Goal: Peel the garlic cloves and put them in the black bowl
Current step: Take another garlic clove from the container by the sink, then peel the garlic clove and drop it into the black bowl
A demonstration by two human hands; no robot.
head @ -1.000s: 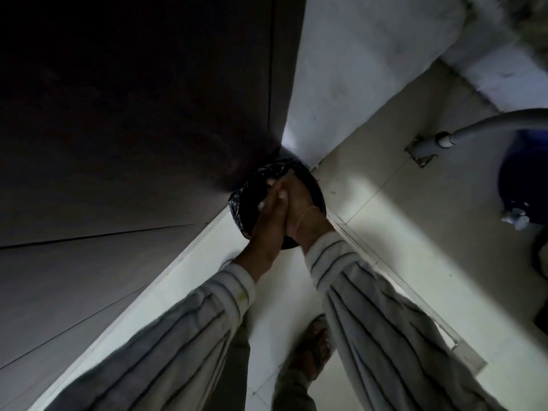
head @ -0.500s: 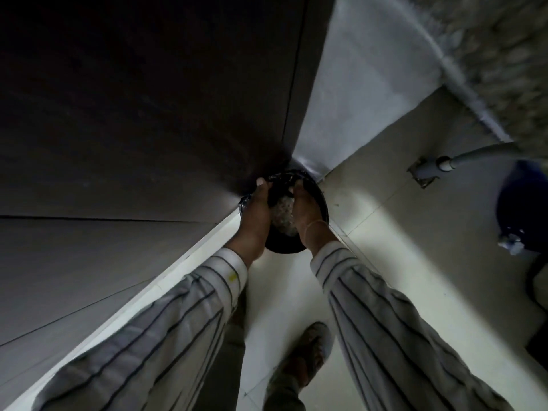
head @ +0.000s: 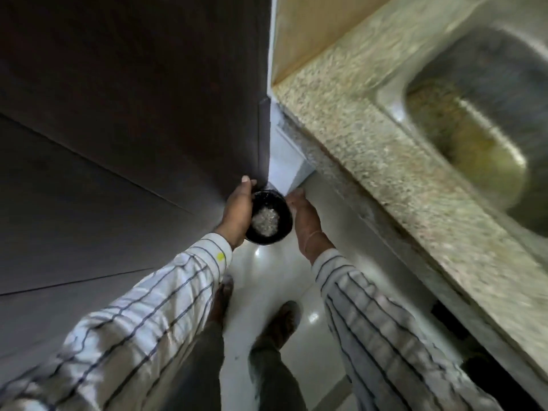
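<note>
White, dark-striped sleeves point(head: 154, 315); dark trousers point(head: 267, 378).

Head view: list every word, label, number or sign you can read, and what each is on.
No readable text anywhere.
The small yellow patch on the striped left sleeve cuff is too small to read.
No markings show on the black round bowl, the speckled stone countertop or the steel sink.

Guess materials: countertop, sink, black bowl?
The countertop looks like granite or similar stone: beige-grey speckled grain, though blurred. The sink looks like stainless steel: grey metallic sheen, pressed rim, stained basin. The black bowl is smooth and faintly glossy; plastic or glazed ceramic, cannot tell which.
</note>
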